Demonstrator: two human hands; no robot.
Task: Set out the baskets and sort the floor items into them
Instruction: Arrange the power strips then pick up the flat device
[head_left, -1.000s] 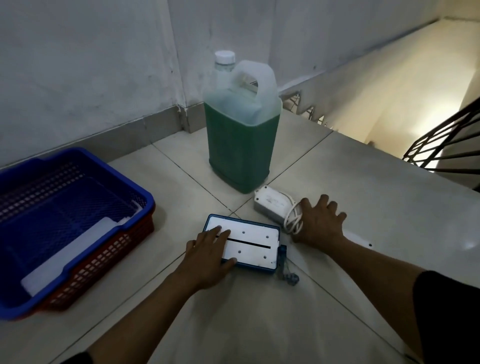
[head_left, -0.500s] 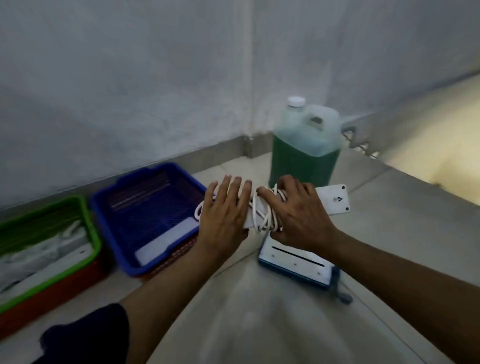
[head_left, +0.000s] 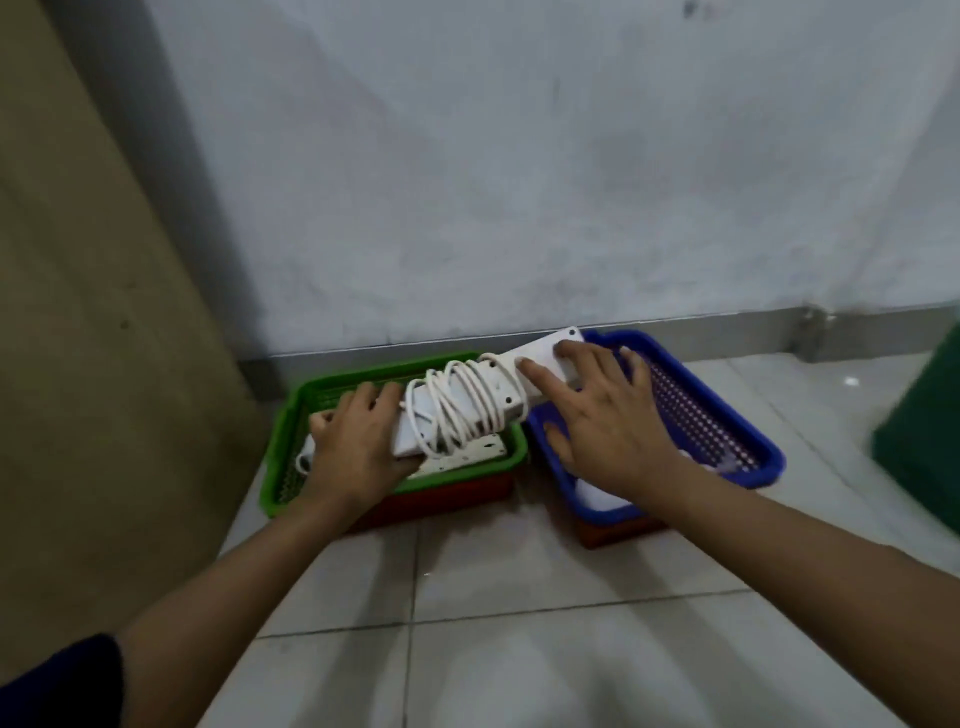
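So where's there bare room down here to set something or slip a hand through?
Bare floor tiles in front of both baskets. The blue basket has open mesh at its right. The green basket is crowded: white items, the power strip and both hands above it.

A pale tiled floor (head_left: 519, 649) with dark grout lines runs up to a whitewashed wall (head_left: 519, 182), marked with faint grey smudges. A grey skirting strip (head_left: 727, 325) lines the foot of that wall along the far edge of the floor. A tan panel (head_left: 78, 312) that may be a door fills the left side, down to the floor's left edge. At the right edge of the floor stands part of a green container (head_left: 924, 441), cut off by the frame.
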